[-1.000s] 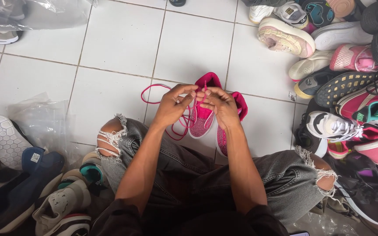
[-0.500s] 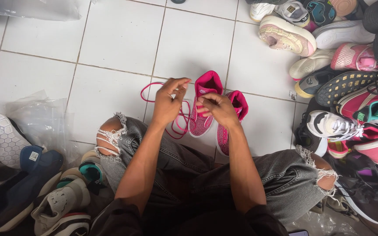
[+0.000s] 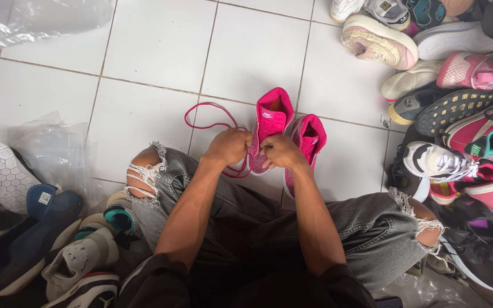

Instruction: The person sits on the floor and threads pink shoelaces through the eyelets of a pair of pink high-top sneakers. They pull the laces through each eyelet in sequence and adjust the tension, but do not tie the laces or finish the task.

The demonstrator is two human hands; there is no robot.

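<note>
Your left hand [image 3: 227, 147] and right hand [image 3: 281, 152] now sit low and close together at the centre of the frame, right at the toe end of the pink shoe [image 3: 269, 126], which stands on the white tiled floor [image 3: 155, 51] just beyond your knees, with its partner, the second pink shoe [image 3: 305, 142], touching it on the right. Half a second ago your left hand was lifted and out to the left with its fingers pinched high on the lace; it has since dropped and come in beside the right one, so the slack has been drawn down toward the shoe. Both hands are curled into loose fists, fingers pressed together around the pink lace [image 3: 212, 122]; the fingertips themselves are hidden under the knuckles, so you cannot tell exactly how the lace is pinched. A loop of lace still trails out to the left of the shoe across the tile. Judging from this, the lace is being pulled snug at the lower eyelets. A pile of mixed sneakers [image 3: 457, 114] fills the right edge, and a clear plastic bag [image 3: 52, 154] lies at the left.
</note>
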